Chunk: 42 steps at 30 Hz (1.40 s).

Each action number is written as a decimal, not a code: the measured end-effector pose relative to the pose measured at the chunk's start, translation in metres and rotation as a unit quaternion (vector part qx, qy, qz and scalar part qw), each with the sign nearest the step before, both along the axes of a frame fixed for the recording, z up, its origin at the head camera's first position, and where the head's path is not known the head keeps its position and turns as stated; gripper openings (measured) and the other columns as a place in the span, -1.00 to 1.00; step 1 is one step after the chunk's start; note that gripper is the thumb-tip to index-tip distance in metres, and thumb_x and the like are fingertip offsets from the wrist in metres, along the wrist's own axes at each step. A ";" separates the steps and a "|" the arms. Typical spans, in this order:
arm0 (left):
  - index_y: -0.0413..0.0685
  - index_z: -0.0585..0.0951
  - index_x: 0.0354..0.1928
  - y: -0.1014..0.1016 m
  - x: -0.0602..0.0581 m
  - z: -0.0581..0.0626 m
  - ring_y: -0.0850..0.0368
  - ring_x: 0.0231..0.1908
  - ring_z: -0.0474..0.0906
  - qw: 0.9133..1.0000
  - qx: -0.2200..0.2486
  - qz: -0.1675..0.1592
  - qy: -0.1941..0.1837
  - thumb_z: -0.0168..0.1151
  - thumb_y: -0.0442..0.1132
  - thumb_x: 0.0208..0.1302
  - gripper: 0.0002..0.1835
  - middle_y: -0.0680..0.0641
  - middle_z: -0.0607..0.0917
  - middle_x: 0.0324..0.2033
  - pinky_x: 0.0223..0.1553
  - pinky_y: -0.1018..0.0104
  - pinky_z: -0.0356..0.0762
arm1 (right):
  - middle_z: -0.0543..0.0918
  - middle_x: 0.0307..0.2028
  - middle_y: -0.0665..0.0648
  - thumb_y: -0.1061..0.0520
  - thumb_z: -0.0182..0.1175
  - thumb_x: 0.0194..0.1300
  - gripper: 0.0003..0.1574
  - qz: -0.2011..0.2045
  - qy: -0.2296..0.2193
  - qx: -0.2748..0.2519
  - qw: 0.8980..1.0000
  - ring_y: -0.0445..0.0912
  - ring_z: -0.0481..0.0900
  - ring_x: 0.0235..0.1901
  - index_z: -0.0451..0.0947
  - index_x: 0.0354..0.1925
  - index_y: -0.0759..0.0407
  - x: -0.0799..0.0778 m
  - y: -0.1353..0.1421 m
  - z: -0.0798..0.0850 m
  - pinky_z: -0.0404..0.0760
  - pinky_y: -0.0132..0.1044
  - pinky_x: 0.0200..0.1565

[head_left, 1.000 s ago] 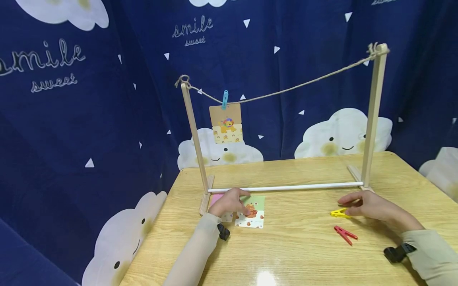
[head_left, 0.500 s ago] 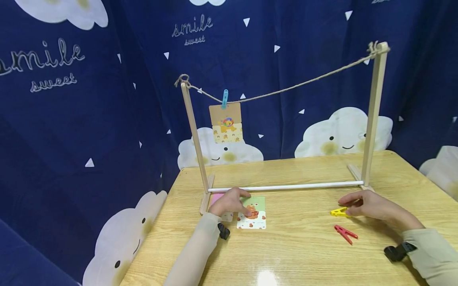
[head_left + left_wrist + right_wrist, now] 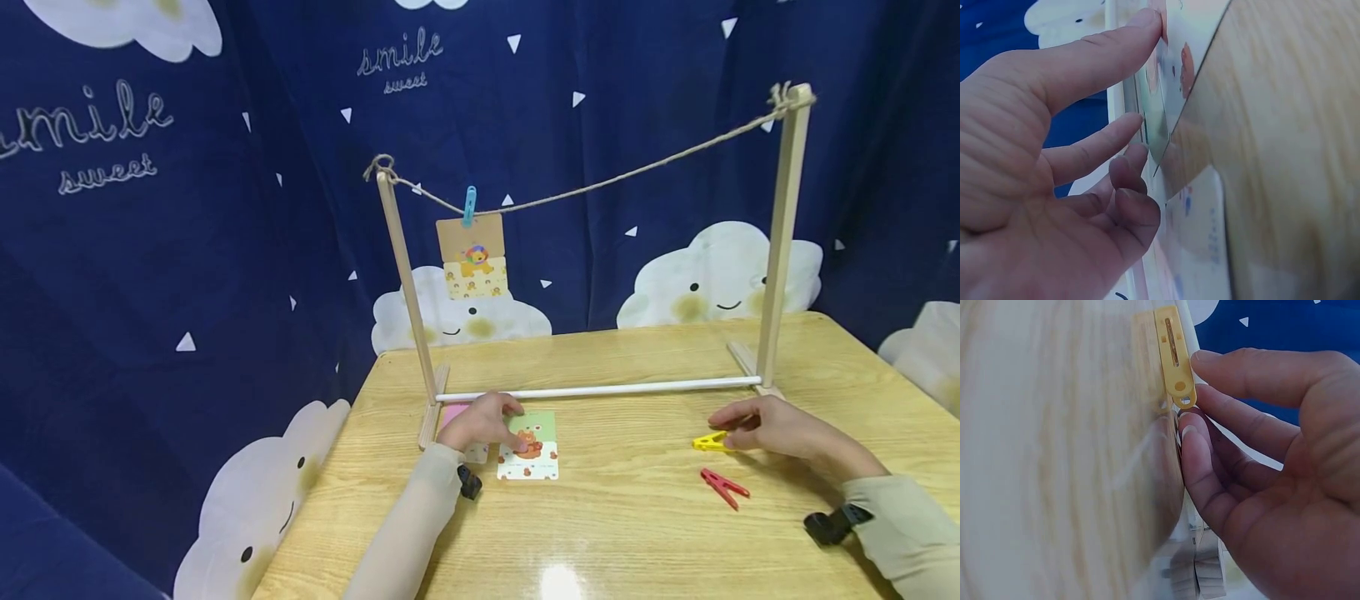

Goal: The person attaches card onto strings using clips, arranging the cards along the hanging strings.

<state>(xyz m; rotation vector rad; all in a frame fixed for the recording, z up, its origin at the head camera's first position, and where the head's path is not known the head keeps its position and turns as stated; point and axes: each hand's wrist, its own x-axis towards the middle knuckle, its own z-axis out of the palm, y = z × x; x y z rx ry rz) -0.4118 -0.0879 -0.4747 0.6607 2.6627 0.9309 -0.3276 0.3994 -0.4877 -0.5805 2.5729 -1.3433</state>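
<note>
My left hand (image 3: 483, 421) reaches over the bear card (image 3: 536, 467), which is green on top and white below. Its thumb lies on the card's face and the index finger is at the far edge; the other fingers are loosely bent in the left wrist view. Partly under this hand lies a pink card (image 3: 453, 412). At the right, my right hand (image 3: 780, 433) pinches one end of a yellow clothespin (image 3: 1175, 353) between thumb and fingers, low over the table. A red clothespin (image 3: 723, 487) lies just in front of that hand.
A wooden frame stands behind the hands, with a left post (image 3: 407, 292), a right post (image 3: 782, 242) and a white crossbar (image 3: 615, 390). A blue clothespin (image 3: 469, 206) holds a lion card (image 3: 474, 271) on the sagging string (image 3: 630, 175). A dark blue curtain (image 3: 300, 208) hangs behind.
The bear card has slid slightly to the right, away from the pink card, under my left hand. My right hand and the yellow clothespin stay nearly still.
</note>
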 end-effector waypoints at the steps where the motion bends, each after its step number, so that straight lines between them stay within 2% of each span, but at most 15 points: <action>1: -0.10 0.66 0.12 0.000 0.000 0.000 0.03 0.09 0.55 1.000 -0.001 0.000 0.000 0.74 -0.20 -0.09 -0.33 -0.07 0.67 0.05 0.22 0.09 0.50 | 0.69 0.05 0.46 0.26 0.38 0.33 -0.49 0.002 -0.001 -0.001 1.000 -0.29 0.66 -0.15 0.56 0.15 0.54 0.000 0.000 0.000 0.65 -0.38 -0.17; 9: -0.11 0.64 0.20 -0.003 0.001 -0.001 -0.03 0.19 0.53 0.999 -0.027 0.001 0.020 0.75 -0.07 -0.11 -0.23 -0.11 0.64 0.16 0.26 0.07 0.49 | 0.68 0.05 0.49 0.26 0.37 0.34 -0.48 0.010 -0.004 -0.008 1.000 -0.30 0.68 -0.14 0.55 0.15 0.57 0.000 0.000 0.001 0.66 -0.39 -0.17; 13: -0.17 0.62 0.22 -0.003 0.000 0.000 0.03 0.06 0.53 0.998 -0.044 0.003 0.037 0.76 -0.02 -0.13 -0.16 -0.10 0.64 0.07 0.18 0.11 0.52 | 0.69 0.05 0.47 0.25 0.38 0.34 -0.49 0.007 0.000 -0.005 1.000 -0.31 0.67 -0.15 0.56 0.14 0.55 0.000 0.001 0.001 0.65 -0.39 -0.18; 17: -0.21 0.62 0.19 -0.003 0.000 0.002 0.12 -0.11 0.50 0.998 -0.051 0.009 0.039 0.77 0.02 -0.17 -0.14 -0.05 0.64 -0.07 0.03 0.17 0.56 | 0.69 0.05 0.48 0.26 0.37 0.34 -0.49 0.002 -0.002 -0.006 1.000 -0.31 0.67 -0.16 0.55 0.15 0.56 0.000 0.001 0.001 0.65 -0.38 -0.18; 23: -0.23 0.60 0.20 -0.003 0.002 0.003 0.13 -0.16 0.50 0.998 -0.048 0.014 0.027 0.77 0.02 -0.17 -0.12 -0.05 0.64 -0.10 -0.03 0.18 0.57 | 0.69 0.07 0.45 0.25 0.37 0.34 -0.48 -0.011 -0.013 -0.006 1.000 -0.28 0.67 -0.13 0.55 0.16 0.54 0.001 0.002 -0.001 0.65 -0.38 -0.16; 29: -0.28 0.62 0.17 -0.005 0.004 0.003 0.11 -0.17 0.53 0.999 -0.021 0.009 0.031 0.76 -0.11 -0.12 -0.21 -0.13 0.67 -0.07 -0.01 0.15 0.59 | 0.68 0.07 0.47 0.26 0.37 0.34 -0.48 -0.002 -0.010 -0.007 1.000 -0.29 0.67 -0.15 0.55 0.16 0.55 0.001 0.002 0.000 0.65 -0.38 -0.17; 31: -0.27 0.62 0.17 -0.007 0.003 0.002 0.12 -0.23 0.53 0.999 -0.013 0.009 0.037 0.75 -0.13 -0.09 -0.24 -0.13 0.68 -0.11 -0.06 0.18 0.58 | 0.68 0.07 0.46 0.25 0.38 0.34 -0.46 -0.001 -0.019 -0.011 1.000 -0.27 0.66 -0.16 0.54 0.17 0.55 0.002 0.001 0.001 0.65 -0.37 -0.18; 37: -0.17 0.66 0.13 -0.008 0.001 0.003 0.18 -0.32 0.50 0.998 -0.008 0.021 0.052 0.71 -0.13 -0.03 -0.34 -0.15 0.67 -0.18 -0.20 0.26 0.55 | 0.69 -0.03 0.30 0.25 0.42 0.28 -0.42 -0.006 -0.046 -0.008 0.999 -0.23 0.57 -0.26 0.54 0.19 0.51 0.001 0.003 0.002 0.62 -0.35 -0.23; 42: -0.17 0.67 0.10 -0.009 -0.002 0.003 0.18 -0.36 0.48 0.998 0.000 0.018 0.061 0.70 -0.15 -0.01 -0.38 -0.22 0.68 -0.22 -0.26 0.27 0.51 | 0.68 -0.14 0.22 0.27 0.44 0.24 -0.42 0.003 -0.042 -0.001 0.999 -0.22 0.54 -0.29 0.56 0.17 0.50 0.000 0.003 -0.001 0.60 -0.36 -0.27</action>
